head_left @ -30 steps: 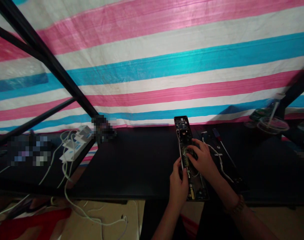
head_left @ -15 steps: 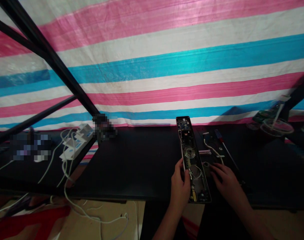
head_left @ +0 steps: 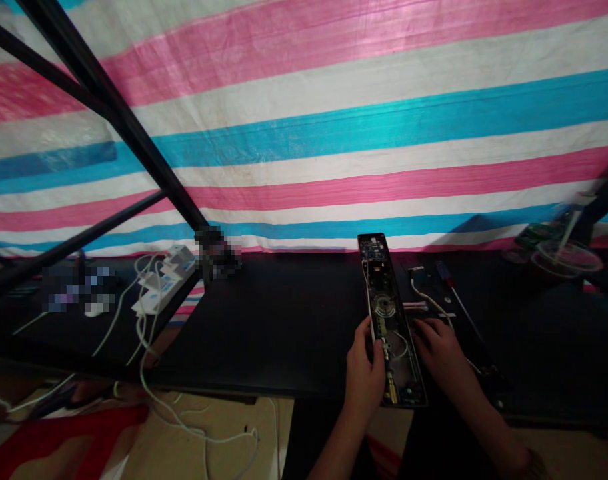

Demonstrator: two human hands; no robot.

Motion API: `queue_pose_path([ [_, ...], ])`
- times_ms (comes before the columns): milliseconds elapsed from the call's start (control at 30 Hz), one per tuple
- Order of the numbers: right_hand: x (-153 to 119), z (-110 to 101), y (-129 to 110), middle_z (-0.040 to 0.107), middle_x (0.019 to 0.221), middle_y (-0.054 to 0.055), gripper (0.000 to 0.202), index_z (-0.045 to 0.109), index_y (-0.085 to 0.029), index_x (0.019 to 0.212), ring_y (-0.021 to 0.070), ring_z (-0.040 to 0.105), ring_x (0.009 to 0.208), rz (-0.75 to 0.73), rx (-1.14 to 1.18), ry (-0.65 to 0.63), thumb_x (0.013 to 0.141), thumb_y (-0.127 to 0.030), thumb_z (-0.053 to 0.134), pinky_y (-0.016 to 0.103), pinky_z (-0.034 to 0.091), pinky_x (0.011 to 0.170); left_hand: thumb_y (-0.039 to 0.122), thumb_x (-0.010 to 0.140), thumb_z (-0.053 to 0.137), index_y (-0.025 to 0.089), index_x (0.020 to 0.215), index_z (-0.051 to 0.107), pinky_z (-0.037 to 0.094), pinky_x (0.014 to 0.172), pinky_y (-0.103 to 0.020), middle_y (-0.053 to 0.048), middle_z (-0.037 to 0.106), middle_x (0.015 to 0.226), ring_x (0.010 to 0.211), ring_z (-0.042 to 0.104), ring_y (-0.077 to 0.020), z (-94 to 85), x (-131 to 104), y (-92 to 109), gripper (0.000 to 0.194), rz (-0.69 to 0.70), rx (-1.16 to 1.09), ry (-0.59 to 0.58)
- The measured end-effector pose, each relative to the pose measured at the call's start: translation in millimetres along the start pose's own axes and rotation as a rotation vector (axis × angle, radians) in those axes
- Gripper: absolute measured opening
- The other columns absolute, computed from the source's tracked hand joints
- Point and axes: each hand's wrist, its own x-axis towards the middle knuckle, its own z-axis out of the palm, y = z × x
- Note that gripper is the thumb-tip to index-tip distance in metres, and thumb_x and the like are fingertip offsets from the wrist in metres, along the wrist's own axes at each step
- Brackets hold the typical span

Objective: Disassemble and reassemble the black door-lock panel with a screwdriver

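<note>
A long, narrow electronic device housing (head_left: 384,287) lies open-side up, its far end near the wall sheet. Inside are circuit boards, a round speaker-like part, thin white wires and a brass-coloured connector (head_left: 393,388). My left hand (head_left: 365,363) grips its left edge near the close end, thumb over the rim. At the right edge, my right hand (head_left: 440,347) has bent fingers close together, tips against or just beside the rim; what they pinch is hidden. Beyond my right hand lie a white cable (head_left: 424,293), a pinkish-white strip (head_left: 415,306) and a screwdriver (head_left: 457,293).
The black table (head_left: 269,327) runs across the view. To the left are a white power strip (head_left: 159,293) with trailing cables and a slanted black metal bar (head_left: 139,147). A clear plastic cup (head_left: 567,257) stands at the far right. Behind hangs a striped sheet (head_left: 334,147).
My right hand has moved in closer to the housing's right edge, and its fingers look more bent. My left hand keeps its grip. The whole view has shifted slightly.
</note>
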Motion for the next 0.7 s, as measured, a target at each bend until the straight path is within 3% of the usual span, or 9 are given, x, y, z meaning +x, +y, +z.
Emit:
queue_pose_path([
  [133,4,-6,-1,0.065,0.097,0.015,0.036,0.07,-0.019,0.091,0.0309,0.063,0.09,0.033,0.053,-0.003,0.1,-0.045,0.046,0.051,0.054,0.084,0.03,0.098,0.05,0.022,0.141,0.051,0.047,0.103,-0.034,-0.009,0.069,0.129,0.117,0.065,-0.0215,0.2,0,-1,0.044,0.0,0.003,-0.005],
  [300,28,-31,-13,0.069,0.105,0.015,0.034,0.067,-0.019,0.103,0.0307,0.067,0.096,0.103,0.106,0.115,0.1,-0.047,0.047,0.049,0.054,0.089,0.03,0.098,0.05,0.024,0.141,0.051,0.048,0.1,-0.034,-0.008,0.07,0.127,0.112,0.067,-0.0214,0.7,0,-2,0.043,-0.005,0.002,-0.006],
  [400,52,-41,-32,0.071,0.108,0.012,0.028,0.067,-0.02,0.11,0.0283,0.068,0.098,0.047,0.209,0.152,0.099,-0.042,0.053,0.044,0.055,0.089,0.03,0.099,0.049,0.023,0.141,0.05,0.048,0.1,-0.034,-0.009,0.069,0.127,0.113,0.066,-0.0213,0.7,1,-2,0.043,0.009,0.007,-0.01],
  [533,75,-33,-61,0.07,0.11,0.012,0.023,0.07,-0.021,0.11,0.0281,0.065,0.103,-0.109,0.262,0.089,0.098,-0.035,0.056,0.045,0.052,0.094,0.031,0.1,0.048,0.023,0.142,0.049,0.048,0.101,-0.034,-0.009,0.069,0.127,0.114,0.066,-0.0209,0.9,0,-2,0.043,0.021,0.001,-0.007],
  [700,77,-14,-75,0.07,0.107,0.011,0.022,0.072,-0.021,0.11,0.0298,0.062,0.105,-0.146,0.196,0.046,0.098,-0.031,0.055,0.049,0.049,0.096,0.03,0.099,0.049,0.022,0.141,0.05,0.048,0.101,-0.035,-0.01,0.069,0.128,0.114,0.065,-0.0218,0.6,-1,-3,0.043,0.014,0.006,-0.004],
])
